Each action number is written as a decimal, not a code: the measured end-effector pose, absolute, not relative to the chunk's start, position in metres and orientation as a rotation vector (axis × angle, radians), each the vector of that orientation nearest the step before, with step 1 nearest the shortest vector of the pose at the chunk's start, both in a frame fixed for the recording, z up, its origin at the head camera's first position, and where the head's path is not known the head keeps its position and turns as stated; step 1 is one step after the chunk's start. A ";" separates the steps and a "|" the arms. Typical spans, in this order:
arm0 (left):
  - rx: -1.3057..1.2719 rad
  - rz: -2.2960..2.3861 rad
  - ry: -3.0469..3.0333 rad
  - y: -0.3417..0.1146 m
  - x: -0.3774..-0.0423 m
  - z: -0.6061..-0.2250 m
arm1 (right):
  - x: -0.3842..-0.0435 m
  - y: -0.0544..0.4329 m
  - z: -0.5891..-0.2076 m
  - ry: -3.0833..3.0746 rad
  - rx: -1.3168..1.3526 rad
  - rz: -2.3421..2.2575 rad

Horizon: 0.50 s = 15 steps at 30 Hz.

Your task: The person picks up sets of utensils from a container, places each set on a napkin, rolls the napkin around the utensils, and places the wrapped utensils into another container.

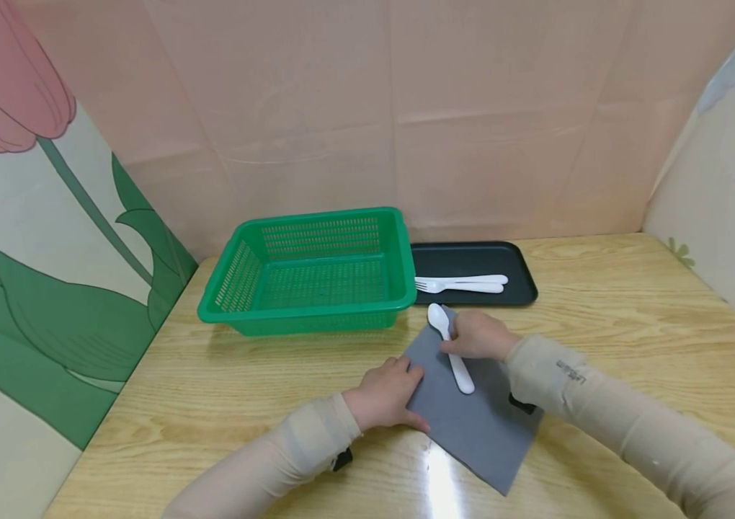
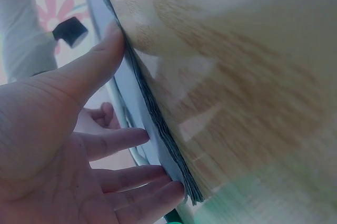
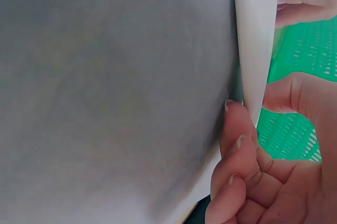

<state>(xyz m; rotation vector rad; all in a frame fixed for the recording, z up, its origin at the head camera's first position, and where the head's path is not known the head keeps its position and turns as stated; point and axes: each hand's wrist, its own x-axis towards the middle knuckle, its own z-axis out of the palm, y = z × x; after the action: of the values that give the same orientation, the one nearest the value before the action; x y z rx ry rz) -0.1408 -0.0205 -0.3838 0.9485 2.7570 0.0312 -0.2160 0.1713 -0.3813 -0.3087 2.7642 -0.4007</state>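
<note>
A grey napkin [image 1: 491, 432] lies slantwise on the table; the left wrist view shows its layered edge [image 2: 152, 105], though whether it is folded or stacked I cannot tell. On it is a white spoon [image 1: 461, 375], bowl toward the back. My right hand [image 1: 479, 335] pinches the spoon's handle [image 3: 255, 34] between thumb and fingers, as the right wrist view shows. Along the napkin's left edge rests my left hand [image 1: 387, 395], fingers spread and touching it, the thumb [image 2: 102, 58] apart from the other fingers.
A green plastic basket [image 1: 315, 317] stands at the back, left of the napkin. Behind the napkin is a black tray [image 1: 517, 288] bearing a white fork [image 1: 471, 287] and another white utensil [image 1: 478, 279], partly hidden by the basket. Walls close the back and sides.
</note>
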 end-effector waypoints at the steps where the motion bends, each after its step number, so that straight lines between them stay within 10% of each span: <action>1: 0.946 0.032 2.757 -0.020 -0.141 -0.384 | -0.216 0.171 -0.382 2.758 -0.308 -0.406; 15: 0.937 0.017 2.759 -0.019 -0.141 -0.385 | -0.215 0.168 -0.384 2.720 -0.276 -0.481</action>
<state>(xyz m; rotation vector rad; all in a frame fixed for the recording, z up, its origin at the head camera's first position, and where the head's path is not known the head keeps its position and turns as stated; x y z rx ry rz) -0.1413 -0.0195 -0.3853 0.9367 2.7593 0.0170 -0.2154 0.1676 -0.3845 -0.2764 2.7198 -0.4809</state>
